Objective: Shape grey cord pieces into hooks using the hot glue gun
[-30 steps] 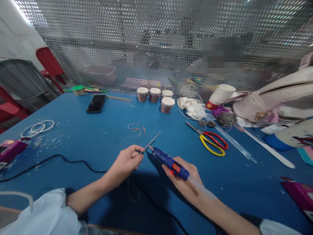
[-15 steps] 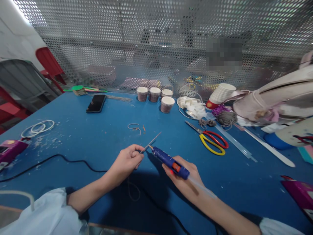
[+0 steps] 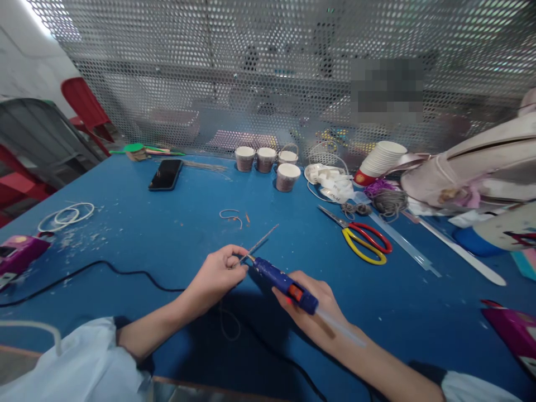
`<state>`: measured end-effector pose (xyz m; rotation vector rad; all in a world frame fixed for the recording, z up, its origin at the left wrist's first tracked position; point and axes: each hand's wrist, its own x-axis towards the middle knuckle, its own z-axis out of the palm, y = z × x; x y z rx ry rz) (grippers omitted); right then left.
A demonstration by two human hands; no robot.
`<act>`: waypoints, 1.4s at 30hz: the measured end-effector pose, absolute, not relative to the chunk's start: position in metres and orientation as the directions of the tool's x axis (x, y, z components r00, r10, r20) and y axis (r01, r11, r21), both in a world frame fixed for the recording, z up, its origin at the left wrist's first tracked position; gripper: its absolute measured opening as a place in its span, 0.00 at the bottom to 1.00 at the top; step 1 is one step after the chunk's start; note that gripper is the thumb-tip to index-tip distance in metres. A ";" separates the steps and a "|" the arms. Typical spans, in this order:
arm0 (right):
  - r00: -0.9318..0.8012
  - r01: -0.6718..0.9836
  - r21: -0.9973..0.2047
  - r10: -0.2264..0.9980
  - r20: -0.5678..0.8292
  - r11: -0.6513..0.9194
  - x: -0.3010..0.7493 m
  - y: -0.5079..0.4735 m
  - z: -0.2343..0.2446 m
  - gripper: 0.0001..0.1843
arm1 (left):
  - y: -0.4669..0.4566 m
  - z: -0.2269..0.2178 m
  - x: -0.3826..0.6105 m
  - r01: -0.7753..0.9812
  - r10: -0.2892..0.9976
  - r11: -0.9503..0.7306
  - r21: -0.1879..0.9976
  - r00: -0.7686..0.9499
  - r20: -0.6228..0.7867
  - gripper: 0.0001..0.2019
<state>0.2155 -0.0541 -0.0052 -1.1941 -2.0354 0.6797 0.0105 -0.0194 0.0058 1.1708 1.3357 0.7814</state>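
My left hand [image 3: 215, 275] pinches a thin grey stick [image 3: 260, 242] that points up and to the right over the blue table [image 3: 167, 234]. In my right hand [image 3: 312, 304] I grip a blue glue gun [image 3: 281, 282] with a clear glue stick [image 3: 341, 329] coming out of its back. The gun's nozzle touches the stick right beside my left fingertips. A black cord [image 3: 109, 273] runs from under my arms to the left.
Red and yellow scissors [image 3: 364, 240] lie to the right. Several small cups [image 3: 268, 162], a stack of paper cups [image 3: 379, 162], a black phone [image 3: 166, 175], white rings [image 3: 65, 215] and a pink bag [image 3: 481, 162] stand around. Perforated metal screen [image 3: 268, 72] closes the back.
The glue gun's nozzle has shifted left along the stick toward my left fingertips. My left hand holds the stick still.
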 end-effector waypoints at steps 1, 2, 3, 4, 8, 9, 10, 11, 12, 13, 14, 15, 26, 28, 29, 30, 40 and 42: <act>-0.379 0.525 -0.716 0.880 0.287 0.460 0.215 -0.054 -0.005 0.04 | -0.020 0.006 0.011 0.191 0.941 0.283 0.940 0.133 -0.310 0.12; -0.402 0.512 -0.717 0.870 0.286 0.473 0.216 -0.055 -0.006 0.04 | -0.020 0.006 0.011 0.190 0.942 0.283 0.940 0.132 -0.310 0.12; -0.415 0.508 -0.719 0.866 0.280 0.476 0.216 -0.055 -0.006 0.04 | -0.020 0.005 0.010 0.188 0.943 0.282 0.941 0.130 -0.308 0.12; -0.415 0.513 -0.719 0.869 0.271 0.469 0.216 -0.055 -0.007 0.04 | -0.020 0.005 0.010 0.185 0.944 0.279 0.942 0.128 -0.304 0.12; -0.373 0.542 -0.717 0.890 0.263 0.439 0.216 -0.054 -0.010 0.06 | -0.020 0.002 0.010 0.172 0.946 0.271 0.947 0.135 -0.295 0.12; -0.374 0.540 -0.717 0.889 0.263 0.440 0.215 -0.054 -0.010 0.06 | -0.020 0.001 0.010 0.169 0.945 0.271 0.947 0.138 -0.295 0.12; -0.374 0.536 -0.720 0.889 0.266 0.441 0.214 -0.054 -0.009 0.06 | -0.020 0.001 0.010 0.168 0.946 0.271 0.948 0.137 -0.295 0.12; -0.363 0.536 -0.725 0.894 0.264 0.432 0.213 -0.054 -0.007 0.06 | -0.020 0.002 0.010 0.167 0.947 0.269 0.949 0.131 -0.292 0.11; -0.331 0.544 -0.733 0.907 0.259 0.408 0.212 -0.054 -0.004 0.07 | -0.019 0.002 0.010 0.168 0.950 0.266 0.949 0.123 -0.288 0.11; -0.278 0.555 -0.746 0.927 0.250 0.368 0.212 -0.053 0.000 0.07 | -0.019 0.002 0.010 0.167 0.951 0.266 0.949 0.114 -0.287 0.11; -0.209 0.563 -0.764 0.949 0.238 0.316 0.212 -0.052 0.004 0.08 | -0.018 0.003 0.009 0.161 0.952 0.270 0.949 0.104 -0.288 0.11; -0.128 0.568 -0.783 0.967 0.221 0.255 0.213 -0.049 0.008 0.10 | -0.016 0.003 0.008 0.147 0.951 0.276 0.950 0.099 -0.292 0.12; 0.089 0.812 -0.584 0.984 0.155 0.019 0.258 0.015 -0.016 0.21 | 0.003 0.012 -0.014 -0.151 0.973 0.230 0.961 0.031 -0.228 0.16; 0.059 0.829 -0.558 0.986 0.154 0.037 0.260 0.019 -0.020 0.20 | 0.002 0.016 -0.017 -0.177 0.978 0.209 0.962 0.031 -0.207 0.17; 0.045 0.834 -0.549 0.987 0.157 0.049 0.260 0.020 -0.019 0.21 | 0.001 0.018 -0.018 -0.188 0.980 0.197 0.962 0.033 -0.194 0.17; 0.027 0.838 -0.542 0.987 0.158 0.064 0.261 0.019 -0.017 0.21 | -0.001 0.020 -0.019 -0.200 0.983 0.183 0.963 0.035 -0.180 0.17; 0.039 0.895 -0.444 0.981 0.189 0.050 0.307 -0.043 0.028 0.18 | -0.020 0.040 -0.033 -0.320 0.990 0.082 0.944 0.139 -0.039 0.18; 0.043 0.865 -0.493 0.966 0.255 0.092 0.302 -0.061 0.037 0.19 | -0.023 0.041 -0.035 -0.342 0.987 0.086 0.936 0.157 -0.033 0.18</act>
